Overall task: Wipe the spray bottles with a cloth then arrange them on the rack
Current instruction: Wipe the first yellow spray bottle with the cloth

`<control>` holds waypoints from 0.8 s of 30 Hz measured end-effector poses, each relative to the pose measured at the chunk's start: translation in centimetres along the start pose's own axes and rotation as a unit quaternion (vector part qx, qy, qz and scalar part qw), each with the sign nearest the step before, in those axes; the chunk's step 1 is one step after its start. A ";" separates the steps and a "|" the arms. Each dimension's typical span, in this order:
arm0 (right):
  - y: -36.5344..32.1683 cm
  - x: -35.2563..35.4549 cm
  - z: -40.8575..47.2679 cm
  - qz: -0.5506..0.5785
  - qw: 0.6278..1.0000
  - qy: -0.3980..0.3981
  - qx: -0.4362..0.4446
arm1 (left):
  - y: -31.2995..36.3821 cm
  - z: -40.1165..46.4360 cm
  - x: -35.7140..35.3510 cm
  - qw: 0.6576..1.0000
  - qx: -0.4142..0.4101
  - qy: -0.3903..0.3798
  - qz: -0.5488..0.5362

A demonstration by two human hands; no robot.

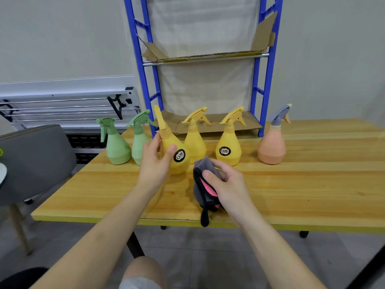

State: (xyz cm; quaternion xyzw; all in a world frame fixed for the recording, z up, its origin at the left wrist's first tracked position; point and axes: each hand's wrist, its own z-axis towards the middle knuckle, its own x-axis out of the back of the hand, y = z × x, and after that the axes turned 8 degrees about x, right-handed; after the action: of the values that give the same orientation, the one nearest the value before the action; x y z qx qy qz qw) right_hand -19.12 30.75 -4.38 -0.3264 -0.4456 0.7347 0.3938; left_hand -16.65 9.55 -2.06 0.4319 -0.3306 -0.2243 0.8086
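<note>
My left hand (155, 161) grips a yellow spray bottle (174, 149) by its round body, tilted and lifted a little off the wooden table (291, 184). My right hand (227, 184) holds a grey and pink cloth (205, 184) just right of that bottle, a black loop dangling below it. Two more yellow bottles (194, 140) (229, 147) stand behind, two green bottles (116, 144) (139, 140) at the left, and an orange bottle with a grey trigger (271, 142) at the right. The blue rack (208, 59) rises behind them, its cardboard-lined shelves bare.
A grey chair (35, 159) stands at the table's left end. A white wall-mounted metal rail rack (62, 101) sits behind it. My knee (141, 272) shows below the table's near edge.
</note>
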 end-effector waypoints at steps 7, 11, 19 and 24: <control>0.4 1.1 1.7 -0.117 0.988 0.034 0.098 | -1.9 2.4 -1.3 0.994 0.037 0.013 0.105; 0.6 2.1 2.4 -0.165 0.977 0.073 0.117 | -2.0 4.0 -2.1 0.986 0.058 0.026 0.154; 1.9 2.9 1.7 -0.197 0.964 0.097 0.150 | -1.2 6.3 -2.8 0.971 0.126 0.050 0.199; 2.0 2.6 1.6 -0.198 0.965 0.084 0.152 | -0.8 6.8 -2.5 0.971 0.135 0.055 0.189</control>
State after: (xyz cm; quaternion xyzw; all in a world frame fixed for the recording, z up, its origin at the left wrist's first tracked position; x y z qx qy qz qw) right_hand -22.31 31.81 -5.87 -0.2287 -0.3495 0.6711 0.6125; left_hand -23.40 7.01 -0.83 0.4788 -0.3888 0.0031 0.7871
